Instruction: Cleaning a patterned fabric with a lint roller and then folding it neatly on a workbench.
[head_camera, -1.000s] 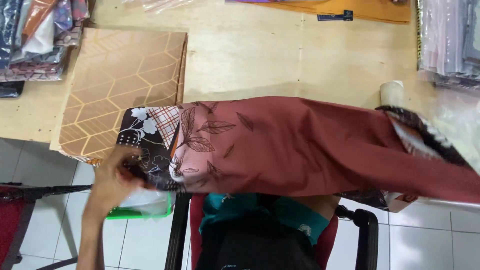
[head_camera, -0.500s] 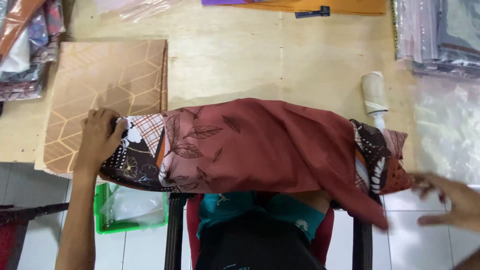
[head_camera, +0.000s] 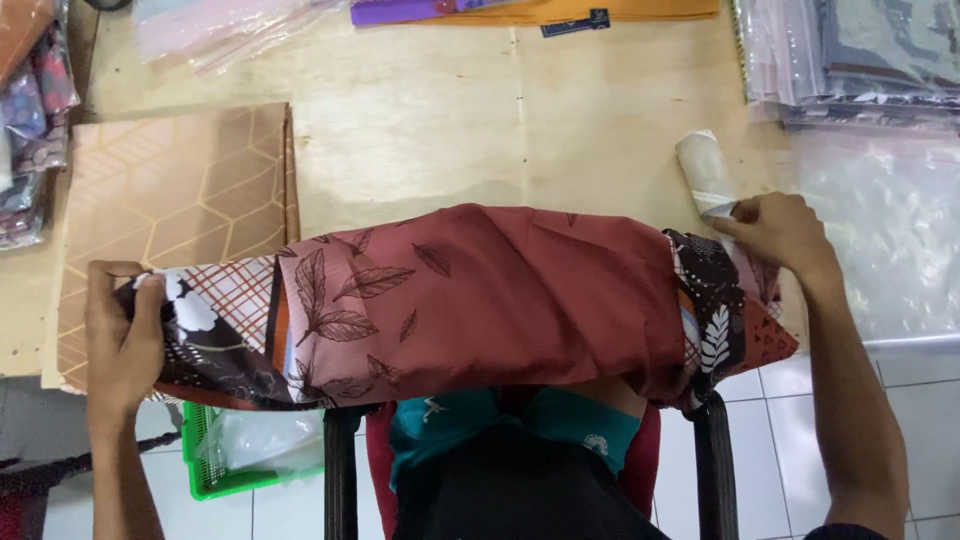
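Now cloth (head_camera: 500, 290) lies left-to-right.

Both hands, left (head_camera: 122, 335) and right (head_camera: 778, 232), seemingly gripping opposite ends of rust-red leaf-print cloth (head_camera: 480, 290).

Single head-worn view, straight down, close over table (head_camera: 480, 120)

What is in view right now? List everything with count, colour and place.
Folded cloth: one, brick red with leaf print and patterned ends, across the table's near edge.
Flat box: one, tan with hexagon lines, table left.
Paper roll: one, cream, table right.
Clear plastic bags: several, far right.
Packed cloths: a stack, top right.
Table: one, pale wood.
Basket: one, green, on the floor at left.
Left hand: grips the cloth's left end.
Right hand: on the cloth's right end.
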